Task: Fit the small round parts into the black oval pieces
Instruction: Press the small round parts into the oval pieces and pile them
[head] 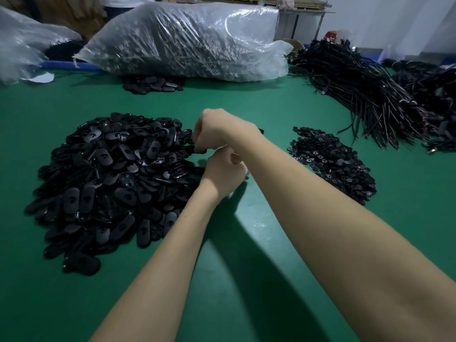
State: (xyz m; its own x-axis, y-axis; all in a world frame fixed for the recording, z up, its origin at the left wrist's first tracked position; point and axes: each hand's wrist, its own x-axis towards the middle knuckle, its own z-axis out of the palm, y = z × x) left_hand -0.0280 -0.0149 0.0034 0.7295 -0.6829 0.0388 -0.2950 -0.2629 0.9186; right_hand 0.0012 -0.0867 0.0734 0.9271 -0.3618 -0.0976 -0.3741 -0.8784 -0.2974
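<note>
Head view: two bare forearms reach over a green table (246,99) and the hands meet at the right edge of a large pile of black oval pieces (111,178). The right hand (217,129) is farther from the camera, fingers curled downward; the left hand (223,174) is nearer, fingers curled upward. Between their fingertips a small black piece (200,151) is pinched; whether it is an oval, a round part or both cannot be told. A smaller pile of small round parts (330,164) lies to the right, well apart from the ovals. Behind, a clear plastic sack (187,40) of dark parts lies on the table, with a little heap of ovals (153,83) just in front. Bundles of black cables (357,90) lie at far right.
</note>
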